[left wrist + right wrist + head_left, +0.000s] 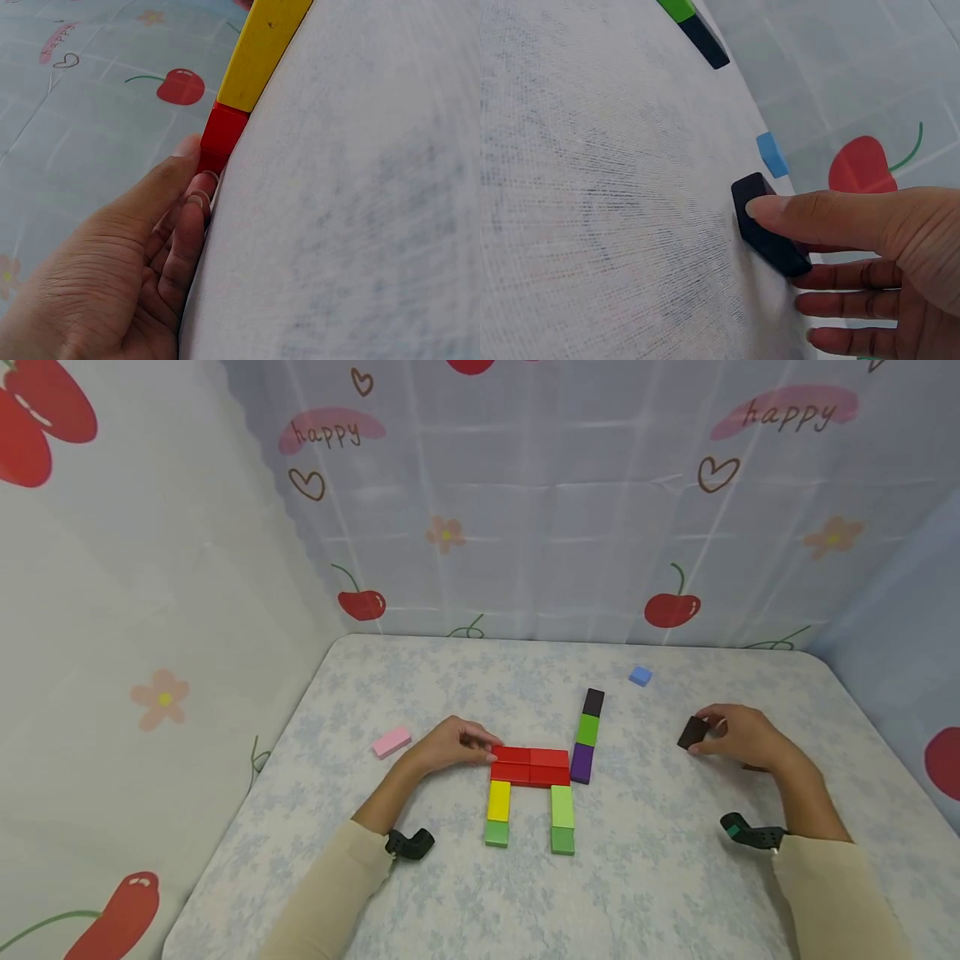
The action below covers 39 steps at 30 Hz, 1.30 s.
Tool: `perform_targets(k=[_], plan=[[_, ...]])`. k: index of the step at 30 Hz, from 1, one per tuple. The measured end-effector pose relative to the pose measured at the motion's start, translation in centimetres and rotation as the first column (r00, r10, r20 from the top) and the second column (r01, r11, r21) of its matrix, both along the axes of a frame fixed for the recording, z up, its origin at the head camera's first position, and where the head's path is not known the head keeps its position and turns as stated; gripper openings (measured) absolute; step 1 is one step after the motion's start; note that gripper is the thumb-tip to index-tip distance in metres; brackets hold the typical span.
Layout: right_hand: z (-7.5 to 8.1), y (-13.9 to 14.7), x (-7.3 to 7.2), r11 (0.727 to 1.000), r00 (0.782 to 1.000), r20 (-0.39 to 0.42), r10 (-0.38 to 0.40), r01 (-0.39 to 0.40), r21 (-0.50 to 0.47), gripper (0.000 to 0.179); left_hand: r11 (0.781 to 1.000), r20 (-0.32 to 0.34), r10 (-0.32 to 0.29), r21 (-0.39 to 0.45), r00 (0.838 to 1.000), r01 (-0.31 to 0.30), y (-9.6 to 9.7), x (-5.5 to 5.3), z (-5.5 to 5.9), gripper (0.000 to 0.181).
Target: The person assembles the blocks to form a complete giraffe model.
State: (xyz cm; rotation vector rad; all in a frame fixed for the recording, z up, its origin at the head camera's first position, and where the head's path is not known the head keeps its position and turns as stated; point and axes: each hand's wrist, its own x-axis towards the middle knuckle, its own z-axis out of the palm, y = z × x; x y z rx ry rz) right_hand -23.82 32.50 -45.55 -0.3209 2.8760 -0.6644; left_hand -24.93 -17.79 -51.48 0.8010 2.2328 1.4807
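Observation:
At the centre of the table, red blocks lie in two rows. My left hand pinches the left end of the far row, thumb and fingertips at the red block. A yellow block and a light green block extend from the near side, each ending in a green block. Right of the red blocks runs a slanted line: a purple block, a green block and a black block. My right hand holds another black block between thumb and fingers, at the right.
A pink block lies left of my left hand. Towards the back edge is a small blue block. A dark piece shows partly beneath my right wrist. Patterned curtains hang behind and beside the table.

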Motion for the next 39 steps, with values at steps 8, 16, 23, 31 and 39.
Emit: perform_targets(k=[8,16,23,31,39], plan=[[-0.6,-0.5,-0.2,0.998,0.998,0.019,-0.054,0.054,-0.016,0.078,1.000,0.002,-0.003,0.004,1.000,0.003,0.0,-0.1,-0.1,0.025],[-0.7,-1.4,-0.2,0.997,0.998,-0.062,-0.034,0.029,-0.071,0.074,1.000,0.008,-0.006,0.001,1.000,0.006,-0.1,0.1,0.1,0.025],[-0.4,-3.3,0.0,0.985,0.979,-0.204,-0.024,-0.011,-0.170,0.064,1.000,0.000,0.002,0.005,1.000,-0.002,-0.2,0.2,0.0,0.025],[0.3,-6.0,-1.1,0.972,0.966,-0.252,-0.050,-0.010,-0.234,0.055,1.000,-0.020,0.003,0.004,1.000,-0.002,-0.3,0.1,0.0,0.024],[0.6,-8.1,-3.8,0.971,0.974,-0.225,0.006,-0.059,-0.230,0.045,1.000,-0.018,-0.006,-0.002,1.000,0.006,0.0,0.0,0.0,0.025]])
